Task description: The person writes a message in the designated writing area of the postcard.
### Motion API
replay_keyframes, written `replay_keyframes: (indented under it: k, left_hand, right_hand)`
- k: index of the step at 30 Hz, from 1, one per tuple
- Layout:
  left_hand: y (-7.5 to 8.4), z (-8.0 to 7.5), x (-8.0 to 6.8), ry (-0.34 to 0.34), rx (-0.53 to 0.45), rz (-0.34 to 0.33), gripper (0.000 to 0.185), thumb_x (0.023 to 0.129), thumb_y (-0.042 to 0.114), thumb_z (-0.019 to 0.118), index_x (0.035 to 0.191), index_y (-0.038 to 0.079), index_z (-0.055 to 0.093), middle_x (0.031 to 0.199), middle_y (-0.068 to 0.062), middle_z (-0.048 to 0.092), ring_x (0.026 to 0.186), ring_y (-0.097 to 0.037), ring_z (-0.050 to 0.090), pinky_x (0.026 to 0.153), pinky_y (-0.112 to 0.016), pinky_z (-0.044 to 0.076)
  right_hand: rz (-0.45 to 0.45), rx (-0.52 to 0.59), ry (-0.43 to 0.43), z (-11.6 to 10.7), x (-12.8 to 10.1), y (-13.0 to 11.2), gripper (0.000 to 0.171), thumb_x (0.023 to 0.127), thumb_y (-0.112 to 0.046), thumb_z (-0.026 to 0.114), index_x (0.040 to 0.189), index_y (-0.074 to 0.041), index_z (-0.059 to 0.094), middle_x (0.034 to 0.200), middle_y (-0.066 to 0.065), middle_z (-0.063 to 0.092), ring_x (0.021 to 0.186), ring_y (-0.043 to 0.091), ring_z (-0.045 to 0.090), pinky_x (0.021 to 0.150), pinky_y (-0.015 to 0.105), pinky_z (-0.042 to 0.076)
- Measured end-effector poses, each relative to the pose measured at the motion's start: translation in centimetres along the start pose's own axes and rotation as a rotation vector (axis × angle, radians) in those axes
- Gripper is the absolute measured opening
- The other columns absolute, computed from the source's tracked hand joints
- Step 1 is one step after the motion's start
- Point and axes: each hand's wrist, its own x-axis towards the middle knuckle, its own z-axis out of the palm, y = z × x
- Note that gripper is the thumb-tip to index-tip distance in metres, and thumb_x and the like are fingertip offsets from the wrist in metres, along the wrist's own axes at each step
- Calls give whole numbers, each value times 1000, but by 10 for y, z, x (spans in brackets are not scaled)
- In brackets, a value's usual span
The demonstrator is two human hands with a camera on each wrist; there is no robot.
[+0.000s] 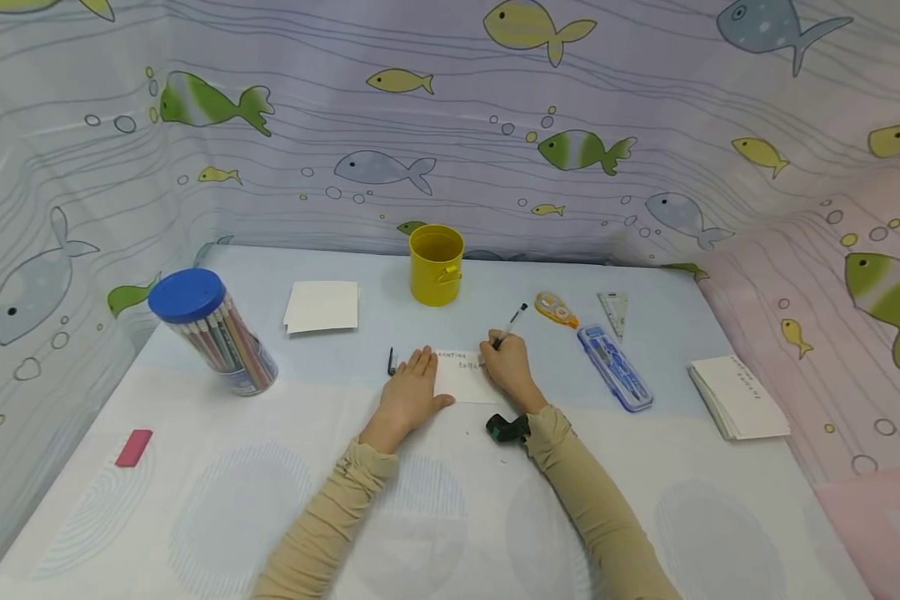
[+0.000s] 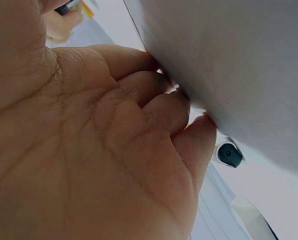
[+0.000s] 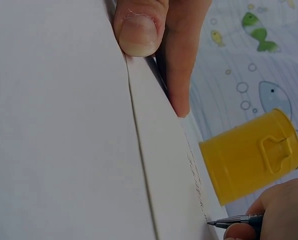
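A small white card [image 1: 461, 385] with lines of handwriting lies on the table. My left hand [image 1: 408, 393] rests flat over its left side, fingers extended and thumb out along the near edge. My right hand [image 1: 512, 367] grips a pen [image 1: 516, 318] above the card's right side. In the right wrist view the pen tip [image 3: 211, 223] meets the card at the end of a written line. A black pen cap [image 1: 391, 362] sits left of my left fingers. The left wrist view shows my palm [image 2: 99, 135] from close up.
Behind the card stands a yellow bucket [image 1: 436, 271]. Blank cards [image 1: 322, 306] and a blue-lidded jar of pencils [image 1: 228, 342] lie left, with a red eraser [image 1: 134, 448]. Rightward are correction tape [image 1: 555, 308], a set square [image 1: 615, 312], a blue case [image 1: 615, 368] and stacked cards [image 1: 742, 396].
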Motion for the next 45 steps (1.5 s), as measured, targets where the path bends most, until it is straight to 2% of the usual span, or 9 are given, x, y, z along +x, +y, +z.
replay_keyframes:
  k: [6, 20, 23, 29, 35, 40, 45]
  left_hand:
    - [0, 3, 1, 8, 0, 2, 83, 92, 47, 59, 149, -6, 28, 159, -21, 22, 149, -34, 22, 121, -47, 24]
    - [1, 3, 2, 18, 4, 14, 83, 92, 47, 59, 149, -7, 29, 158, -22, 23, 148, -34, 23, 121, -47, 25]
    - [-1, 5, 2, 10, -1, 12, 84, 93, 48, 58, 149, -6, 28, 159, -21, 22, 149, -34, 22, 121, -47, 24]
    - [-1, 5, 3, 17, 1, 10, 83, 92, 47, 59, 149, -6, 29, 159, -21, 23, 148, -34, 22, 121, -48, 24]
    - [0, 3, 1, 11, -2, 16, 84, 92, 47, 59, 149, -7, 29, 159, -22, 23, 149, -34, 22, 121, -48, 24]
    - [0, 2, 1, 13, 4, 4, 84, 92, 47, 59, 149, -6, 29, 158, -22, 23, 149, -34, 22, 121, -48, 24]
    - [0, 1, 0, 13, -4, 6, 84, 92, 47, 60, 149, -7, 29, 158, -22, 23, 149, -34, 22, 121, -48, 24]
  right_hand:
    - [10, -12, 1, -1, -1, 1, 42, 87, -1, 48, 52, -15, 28, 42, -11, 20, 40, 2, 11, 40, 19, 13]
    - [22, 59, -3, -1, -1, 3, 42, 87, 0, 47, 52, -14, 27, 42, -9, 21, 39, 1, 12, 40, 19, 15]
    - [31, 88, -23, -1, -3, 3, 42, 88, -1, 47, 52, -14, 28, 40, -8, 26, 36, 3, 16, 38, 19, 16]
    - [45, 62, -58, -1, -2, 1, 40, 88, -3, 47, 53, -15, 29, 41, -8, 26, 36, 2, 17, 38, 18, 16]
    - [46, 73, -29, -2, -2, 2, 40, 85, -2, 48, 52, -14, 29, 38, -11, 26, 34, 1, 17, 37, 18, 16]
    - [45, 39, -30, 0, -2, 0, 41, 85, -1, 48, 53, -15, 27, 40, -13, 22, 35, -6, 12, 39, 18, 14]
    - [35, 22, 43, 3, -3, -7, 43, 86, 4, 49, 52, -13, 27, 40, -8, 22, 32, -14, 9, 39, 19, 13]
